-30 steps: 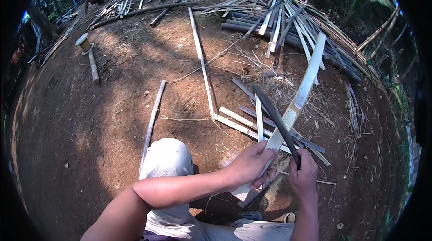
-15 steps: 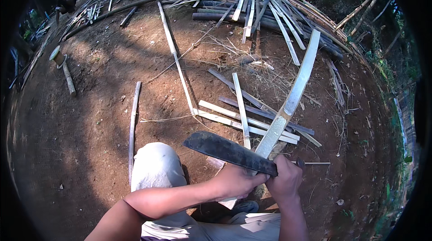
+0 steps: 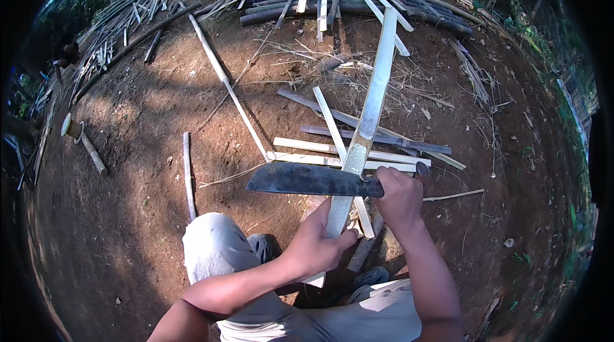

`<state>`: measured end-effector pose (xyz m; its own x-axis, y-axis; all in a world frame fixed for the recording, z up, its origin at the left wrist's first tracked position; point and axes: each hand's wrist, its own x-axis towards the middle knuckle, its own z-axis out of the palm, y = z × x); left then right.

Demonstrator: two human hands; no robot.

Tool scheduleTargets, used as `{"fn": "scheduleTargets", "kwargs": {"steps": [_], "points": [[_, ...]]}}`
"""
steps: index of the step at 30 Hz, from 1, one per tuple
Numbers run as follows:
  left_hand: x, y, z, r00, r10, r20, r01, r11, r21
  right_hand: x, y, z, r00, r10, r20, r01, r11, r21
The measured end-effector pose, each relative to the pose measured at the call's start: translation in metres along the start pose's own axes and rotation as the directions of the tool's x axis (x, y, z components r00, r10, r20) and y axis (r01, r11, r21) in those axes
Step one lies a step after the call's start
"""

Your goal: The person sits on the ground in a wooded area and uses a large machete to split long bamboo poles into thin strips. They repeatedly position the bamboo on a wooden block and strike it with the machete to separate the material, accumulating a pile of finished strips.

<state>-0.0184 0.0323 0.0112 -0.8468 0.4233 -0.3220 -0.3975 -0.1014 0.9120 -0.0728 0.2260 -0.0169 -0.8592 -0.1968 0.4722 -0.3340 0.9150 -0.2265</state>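
Observation:
A long split bamboo strip (image 3: pixel 377 89) slants up and away from me, its pale inner face showing. My left hand (image 3: pixel 320 240) is closed round its near end, with the thumb on one edge and fingers on the other. In my right hand (image 3: pixel 400 196) is a machete (image 3: pixel 300 179), gripped by the handle; the handle's end juts out past the fist. The dark, broad blade points left and lies across the strip, just beyond my left hand. A small curl of shaving shows where blade and strip meet.
Several split bamboo pieces (image 3: pixel 307 159) lie crossed on the brown soil ahead. A large bamboo pile (image 3: pixel 345 9) spreads along the far side. At far left lies a short stick (image 3: pixel 94 155) beside a round pale object (image 3: pixel 71 126). My knee (image 3: pixel 214 246) is at lower left.
The machete has come away from my left hand and now lies across the strip farther out. The strip has swung left and stands steeper. My left hand now plainly grips its near end.

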Motion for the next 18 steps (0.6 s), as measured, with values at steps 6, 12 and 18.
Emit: {"fn": "scheduleTargets", "kwargs": {"steps": [6,12,18], "points": [[-0.009,0.016,-0.005,0.992,-0.107,0.06,0.113,0.988,-0.107,0.011,0.03,-0.004,0.994,0.007,-0.106,-0.025,0.985,-0.168],[-0.013,0.022,-0.008,0.991,-0.122,0.053,0.126,0.988,-0.093,-0.007,-0.019,-0.013,0.999,-0.023,0.031,0.025,0.998,-0.062],[-0.021,0.017,-0.003,0.978,-0.154,0.137,0.18,0.962,-0.206,0.007,0.015,-0.017,0.996,0.091,0.005,-0.091,0.992,-0.083]]}}
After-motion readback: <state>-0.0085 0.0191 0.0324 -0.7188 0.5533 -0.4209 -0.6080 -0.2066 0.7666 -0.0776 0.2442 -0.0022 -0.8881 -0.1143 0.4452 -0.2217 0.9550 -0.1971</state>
